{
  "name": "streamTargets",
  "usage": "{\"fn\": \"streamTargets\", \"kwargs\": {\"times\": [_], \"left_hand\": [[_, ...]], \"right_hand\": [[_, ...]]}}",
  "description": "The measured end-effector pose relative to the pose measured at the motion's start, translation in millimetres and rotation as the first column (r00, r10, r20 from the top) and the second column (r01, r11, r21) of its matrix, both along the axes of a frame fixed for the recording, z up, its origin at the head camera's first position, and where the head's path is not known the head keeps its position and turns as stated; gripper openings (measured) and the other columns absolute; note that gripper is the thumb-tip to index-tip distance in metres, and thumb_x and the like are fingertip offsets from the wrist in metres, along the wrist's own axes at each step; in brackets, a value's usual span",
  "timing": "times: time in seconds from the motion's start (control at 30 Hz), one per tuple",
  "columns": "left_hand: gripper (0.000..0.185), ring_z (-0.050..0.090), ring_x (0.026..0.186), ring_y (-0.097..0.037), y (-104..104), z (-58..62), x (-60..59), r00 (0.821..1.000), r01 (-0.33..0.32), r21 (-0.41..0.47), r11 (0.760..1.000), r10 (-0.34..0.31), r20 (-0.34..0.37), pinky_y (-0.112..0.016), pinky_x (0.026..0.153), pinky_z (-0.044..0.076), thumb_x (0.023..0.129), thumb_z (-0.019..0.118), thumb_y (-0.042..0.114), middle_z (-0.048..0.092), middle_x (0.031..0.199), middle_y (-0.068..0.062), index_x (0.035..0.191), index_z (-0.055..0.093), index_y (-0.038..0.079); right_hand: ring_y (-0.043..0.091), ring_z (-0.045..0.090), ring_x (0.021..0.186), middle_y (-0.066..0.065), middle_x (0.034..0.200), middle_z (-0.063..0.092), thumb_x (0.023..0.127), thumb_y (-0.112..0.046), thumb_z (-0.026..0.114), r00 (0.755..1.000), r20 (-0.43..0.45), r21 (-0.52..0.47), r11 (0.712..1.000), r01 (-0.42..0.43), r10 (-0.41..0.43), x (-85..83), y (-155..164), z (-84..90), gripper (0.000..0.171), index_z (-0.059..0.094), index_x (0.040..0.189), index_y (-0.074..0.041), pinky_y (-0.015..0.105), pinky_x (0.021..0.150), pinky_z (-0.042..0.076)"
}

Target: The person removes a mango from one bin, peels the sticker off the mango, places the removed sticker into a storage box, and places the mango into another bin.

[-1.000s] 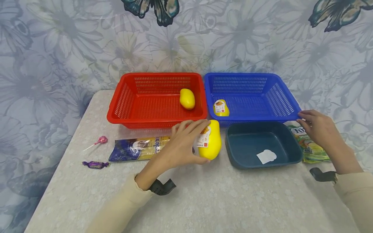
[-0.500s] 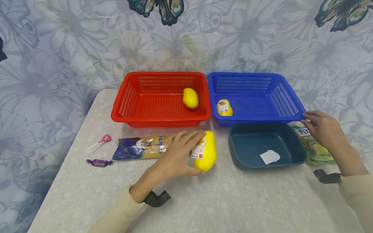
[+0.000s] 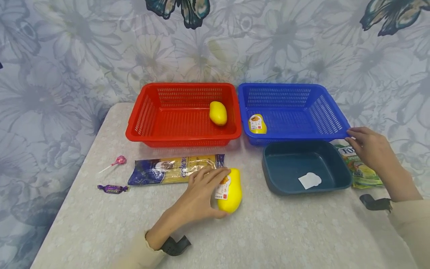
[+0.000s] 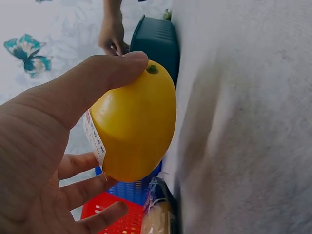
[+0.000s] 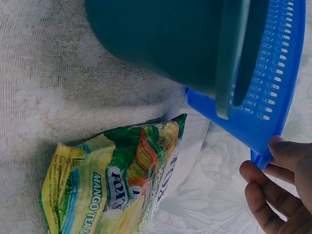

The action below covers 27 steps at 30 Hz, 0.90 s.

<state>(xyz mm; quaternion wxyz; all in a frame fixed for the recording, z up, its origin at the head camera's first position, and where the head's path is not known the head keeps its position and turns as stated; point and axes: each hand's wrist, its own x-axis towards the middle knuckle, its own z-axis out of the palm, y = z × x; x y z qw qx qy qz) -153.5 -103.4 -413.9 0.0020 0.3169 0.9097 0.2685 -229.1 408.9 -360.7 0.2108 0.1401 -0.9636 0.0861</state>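
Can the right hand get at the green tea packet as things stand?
Probably yes. The right hand rests on the blue basket corner, just above the packet, which lies bare on the table beside the teal tub; nothing covers it.

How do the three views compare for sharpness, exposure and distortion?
Head view: evenly lit, sharp, soft shadows under the baskets, slight wide-angle bending at the edges. Left wrist view: rotated, the left hand close and dim, the yellow fruit clear, table soft. Right wrist view: rotated, dark teal tub underexposed, snack bag readable.
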Motion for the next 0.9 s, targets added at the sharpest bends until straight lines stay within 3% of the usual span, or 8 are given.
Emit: {"fn": "streamTargets", "kwargs": {"times": [0.17, 0.37, 0.57, 0.63, 0.73, 0.8, 0.9], "left_hand": [[0.112, 0.029, 0.141, -0.028, -1.0, -8.3, 2.6, 1.0, 0.018, 0.001, 1.0, -0.018, 0.011, -0.059, 0.108, 0.024, 0.063, 0.09, 0.056, 0.037, 0.157, -0.001, 0.155, 0.035, 0.025], [0.114, 0.027, 0.143, -0.024, -1.9, -17.3, 4.4, 0.999, 0.026, -0.004, 1.0, -0.026, 0.025, -0.054, 0.111, 0.021, 0.061, 0.088, 0.06, 0.035, 0.156, -0.003, 0.155, 0.035, 0.022], [0.118, 0.026, 0.143, -0.022, -2.7, -23.8, 1.1, 0.999, 0.028, 0.045, 0.999, -0.03, 0.027, -0.056, 0.115, 0.016, 0.059, 0.089, 0.062, 0.035, 0.155, -0.004, 0.156, 0.035, 0.02], [0.118, 0.026, 0.143, -0.021, -2.9, -25.9, 0.7, 0.999, 0.035, 0.051, 0.998, -0.036, 0.029, -0.056, 0.116, 0.015, 0.06, 0.088, 0.063, 0.035, 0.155, -0.004, 0.156, 0.034, 0.02], [0.119, 0.026, 0.143, -0.021, -4.0, -28.1, 1.3, 0.998, 0.04, 0.055, 0.998, -0.042, 0.035, -0.056, 0.116, 0.013, 0.06, 0.087, 0.065, 0.034, 0.156, -0.005, 0.156, 0.034, 0.02], [0.119, 0.025, 0.144, -0.021, -5.0, -28.7, 1.8, 0.998, 0.037, 0.059, 0.998, -0.04, 0.038, -0.055, 0.116, 0.015, 0.06, 0.087, 0.065, 0.034, 0.156, -0.004, 0.156, 0.033, 0.021], [0.119, 0.022, 0.145, -0.019, -5.8, -28.9, 1.5, 0.998, 0.038, 0.068, 0.997, -0.041, 0.037, -0.053, 0.115, 0.017, 0.06, 0.087, 0.065, 0.033, 0.158, -0.002, 0.156, 0.033, 0.021]], "right_hand": [[0.052, 0.062, 0.092, 0.033, 0.113, 0.062, 0.085, 0.009, 0.071, 0.999, -0.042, -0.002, 1.0, -0.018, 0.018, 0.8, -0.8, 0.4, 0.028, 0.065, 0.111, 0.019, 0.061, 0.074, 0.049], [0.052, 0.063, 0.092, 0.034, 0.114, 0.062, 0.086, 0.008, 0.071, 0.999, -0.032, -0.008, 1.0, -0.019, 0.018, -1.1, -2.1, 0.0, 0.028, 0.065, 0.111, 0.019, 0.061, 0.074, 0.049], [0.051, 0.062, 0.092, 0.035, 0.123, 0.055, 0.093, 0.0, 0.065, 0.989, 0.141, 0.027, 0.999, 0.046, -0.049, 0.2, -7.7, 10.0, 0.033, 0.06, 0.119, 0.019, 0.065, 0.078, 0.047], [0.051, 0.06, 0.095, 0.034, 0.124, 0.054, 0.094, -0.002, 0.064, 0.985, 0.161, 0.028, 0.998, 0.054, -0.057, 4.0, -17.0, 15.7, 0.033, 0.06, 0.121, 0.016, 0.065, 0.079, 0.047], [0.049, 0.063, 0.094, 0.031, 0.118, 0.061, 0.092, -0.002, 0.066, 0.998, 0.07, -0.014, 1.0, -0.007, 0.008, 12.0, -41.7, 25.0, 0.03, 0.064, 0.119, 0.01, 0.063, 0.075, 0.049], [0.044, 0.066, 0.088, 0.026, 0.111, 0.066, 0.089, -0.001, 0.069, 0.997, -0.031, -0.042, 0.996, -0.075, 0.073, 17.4, -62.9, 31.1, 0.029, 0.069, 0.116, 0.006, 0.052, 0.069, 0.053], [0.033, 0.068, 0.081, 0.019, 0.104, 0.07, 0.085, 0.0, 0.072, 0.976, -0.13, -0.07, 0.98, -0.187, 0.177, 25.4, -95.4, 38.0, 0.028, 0.072, 0.113, 0.002, 0.031, 0.065, 0.051]]}}
